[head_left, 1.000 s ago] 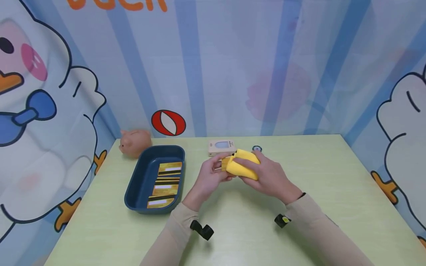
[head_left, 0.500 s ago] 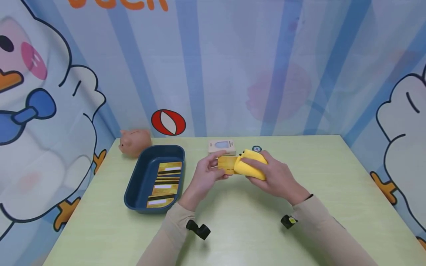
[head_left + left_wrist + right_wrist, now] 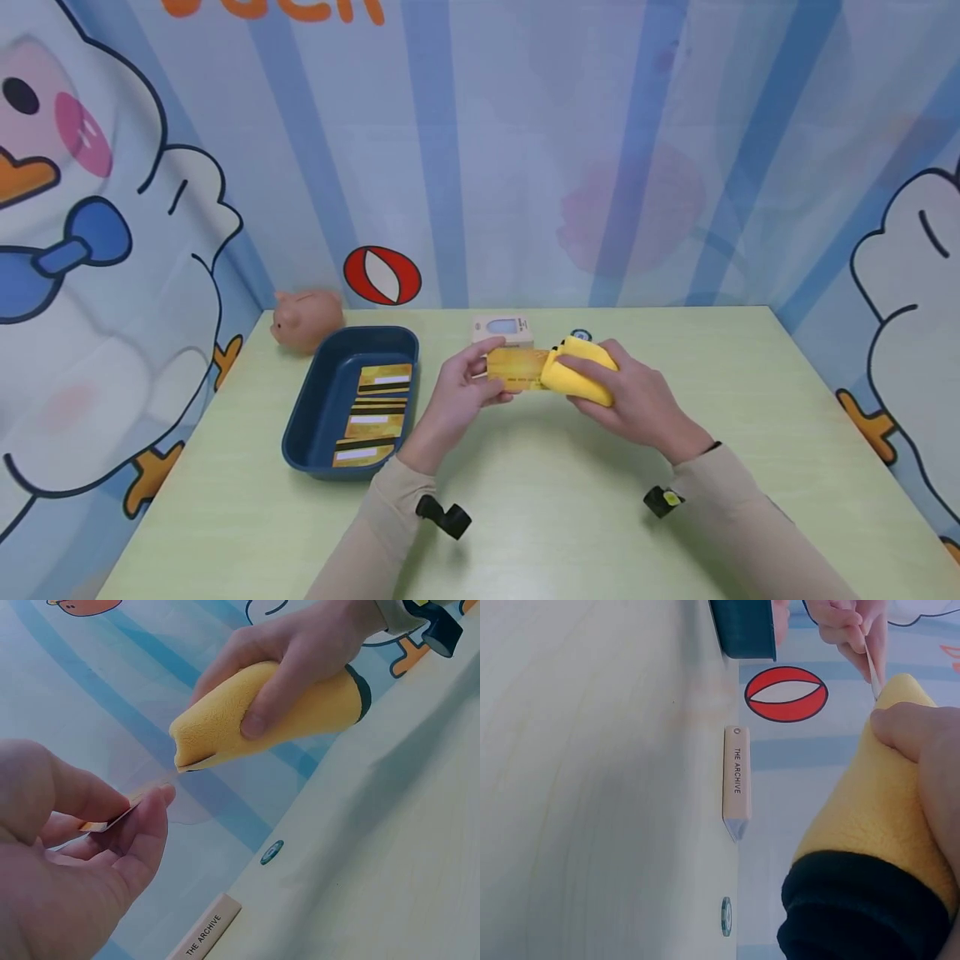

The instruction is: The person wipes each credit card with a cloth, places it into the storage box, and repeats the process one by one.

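My left hand (image 3: 457, 396) pinches a gold bank card (image 3: 513, 369) between thumb and fingers. The card's other end meets the tip of a soft yellow plush pouch (image 3: 576, 372); whether it reaches inside I cannot tell. Around the pouch curls my right hand (image 3: 641, 404), its thumb pressing the fuzzy side in the left wrist view. A slit shows at the pouch's tip (image 3: 187, 759), and a dark band (image 3: 859, 900) rings its other end. Both hands are above the table. In the right wrist view the card (image 3: 871, 669) appears nearly edge-on.
To the left, a dark blue tray (image 3: 306, 433) holds several gold cards (image 3: 375, 425). Behind it stands a pink piggy bank (image 3: 307, 322). A small pale box (image 3: 504, 328) and a round blue disc (image 3: 582, 335) lie near the table's back edge.
My right hand and the pouch have moved right, away from my left hand. Much more of the gold card shows between them. My left hand has shifted slightly left.
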A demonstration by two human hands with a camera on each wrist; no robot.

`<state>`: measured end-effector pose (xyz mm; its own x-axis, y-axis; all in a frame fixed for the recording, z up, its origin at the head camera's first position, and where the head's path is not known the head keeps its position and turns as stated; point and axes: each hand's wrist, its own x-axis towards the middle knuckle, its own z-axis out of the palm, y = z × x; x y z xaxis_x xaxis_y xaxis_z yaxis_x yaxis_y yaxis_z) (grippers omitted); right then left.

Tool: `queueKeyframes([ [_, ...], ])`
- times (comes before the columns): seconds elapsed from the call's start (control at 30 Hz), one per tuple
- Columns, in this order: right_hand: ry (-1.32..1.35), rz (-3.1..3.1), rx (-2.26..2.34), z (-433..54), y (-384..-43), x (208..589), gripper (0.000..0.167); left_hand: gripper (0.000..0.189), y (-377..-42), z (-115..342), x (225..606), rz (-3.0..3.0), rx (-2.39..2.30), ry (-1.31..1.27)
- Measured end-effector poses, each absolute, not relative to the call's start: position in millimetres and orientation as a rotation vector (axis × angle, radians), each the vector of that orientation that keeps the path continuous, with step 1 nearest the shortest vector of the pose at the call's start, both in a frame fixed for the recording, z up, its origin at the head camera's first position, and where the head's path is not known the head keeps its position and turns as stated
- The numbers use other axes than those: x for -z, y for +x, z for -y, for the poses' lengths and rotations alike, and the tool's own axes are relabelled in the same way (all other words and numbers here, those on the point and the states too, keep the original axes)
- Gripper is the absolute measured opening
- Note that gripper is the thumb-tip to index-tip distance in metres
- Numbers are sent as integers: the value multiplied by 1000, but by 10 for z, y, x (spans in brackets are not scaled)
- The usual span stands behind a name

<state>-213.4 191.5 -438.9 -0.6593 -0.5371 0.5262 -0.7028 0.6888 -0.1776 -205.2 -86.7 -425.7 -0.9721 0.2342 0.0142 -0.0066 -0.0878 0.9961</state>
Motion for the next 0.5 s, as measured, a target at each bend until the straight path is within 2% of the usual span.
queueKeyframes([
  [0.33, 868, 2526, -630, -2009, -2125, 4360, 58, 63, -2047, 896, 4301, -1997, -2194, 209],
  [0.5, 838, 2525, -697, -2035, -2133, 4304, 58, 52, -2061, 906, 4342, -2058, -2176, 161],
])
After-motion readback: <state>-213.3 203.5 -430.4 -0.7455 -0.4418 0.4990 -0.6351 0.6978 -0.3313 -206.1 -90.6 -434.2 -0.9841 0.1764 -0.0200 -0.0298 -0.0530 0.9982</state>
